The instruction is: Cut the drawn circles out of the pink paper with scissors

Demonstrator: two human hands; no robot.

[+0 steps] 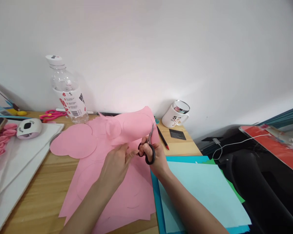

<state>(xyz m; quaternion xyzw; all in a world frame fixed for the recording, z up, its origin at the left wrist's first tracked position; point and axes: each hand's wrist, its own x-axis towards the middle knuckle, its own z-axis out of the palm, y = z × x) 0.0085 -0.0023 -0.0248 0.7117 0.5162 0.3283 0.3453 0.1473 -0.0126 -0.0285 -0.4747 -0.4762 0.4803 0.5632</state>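
My right hand is closed round the black handles of a pair of scissors, whose blades point up and away at the pink paper. My left hand pinches the near edge of that pink paper sheet, which curls up above the desk; its fingertips are partly hidden. Curved outlines are drawn on the sheet. More pink sheets lie flat under my hands, with outlines on them too. To the left rests a cut-out pink cloud shape.
A clear bottle and a white mug stand along the wall. Near the mug lie a black pencil and a dark card. Light blue paper is at right. Pink scissors and a white device sit at left.
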